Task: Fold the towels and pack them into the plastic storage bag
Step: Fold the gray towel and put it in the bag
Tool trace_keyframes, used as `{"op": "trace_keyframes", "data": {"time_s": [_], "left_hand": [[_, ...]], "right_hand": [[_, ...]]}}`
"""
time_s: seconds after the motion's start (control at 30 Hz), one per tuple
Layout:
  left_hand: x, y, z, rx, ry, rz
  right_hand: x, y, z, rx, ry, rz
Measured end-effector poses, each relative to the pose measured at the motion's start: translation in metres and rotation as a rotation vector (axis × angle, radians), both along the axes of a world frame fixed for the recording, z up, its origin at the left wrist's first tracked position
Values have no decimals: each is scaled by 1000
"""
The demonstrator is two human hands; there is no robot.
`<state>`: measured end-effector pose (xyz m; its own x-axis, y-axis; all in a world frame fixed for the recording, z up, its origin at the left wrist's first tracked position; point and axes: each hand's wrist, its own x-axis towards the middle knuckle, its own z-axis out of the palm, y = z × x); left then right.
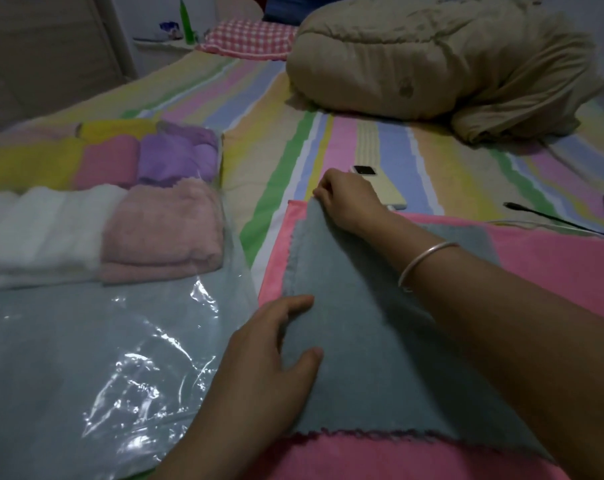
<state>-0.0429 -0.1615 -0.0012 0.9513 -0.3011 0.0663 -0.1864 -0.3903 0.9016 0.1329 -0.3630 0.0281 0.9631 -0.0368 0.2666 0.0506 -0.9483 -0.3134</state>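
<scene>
A grey-green towel point(369, 341) lies folded over on top of a flat pink towel point(553, 268) on the bed. My right hand point(349, 199) pinches the grey towel's far corner. My left hand point(272, 362) grips its near left edge, thumb on top. To the left lies the clear plastic storage bag point(127, 368), holding a grey-green towel and folded towels: white point(41, 230), dusty pink point(165, 226), purple point(179, 157), rose point(110, 161) and yellow point(27, 161).
A pale yellow phone point(380, 181) lies just beyond my right hand. Black and white cables point(549, 220) trail at the right. A bundled beige quilt point(442, 60) and a red checked pillow point(248, 39) sit at the far end of the striped sheet point(269, 140).
</scene>
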Motion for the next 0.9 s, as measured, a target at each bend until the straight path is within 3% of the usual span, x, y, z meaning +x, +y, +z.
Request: {"op": "trace_keyframes", "data": {"time_s": [0.13, 0.27, 0.43, 0.57, 0.67, 0.8, 0.9], "left_hand": [[1, 8, -4, 197, -149, 50], [0, 15, -9, 247, -183, 67], [-5, 12, -6, 358, -205, -12], [-15, 8, 6, 657, -420, 60], [-23, -6, 4, 585, -665, -31], [-42, -23, -16, 466, -704, -359], [-48, -20, -24, 466, -721, -409]], "right_hand": [[11, 8, -13, -39, 51, 5], [13, 15, -32, -111, 43, -32], [-3, 9, -33, 41, -3, 39], [-68, -19, -28, -117, 20, 95], [-151, -48, -34, -233, 209, 98], [-255, -83, -34, -289, 363, 106], [-313, -97, -29, -230, 396, 118]]}}
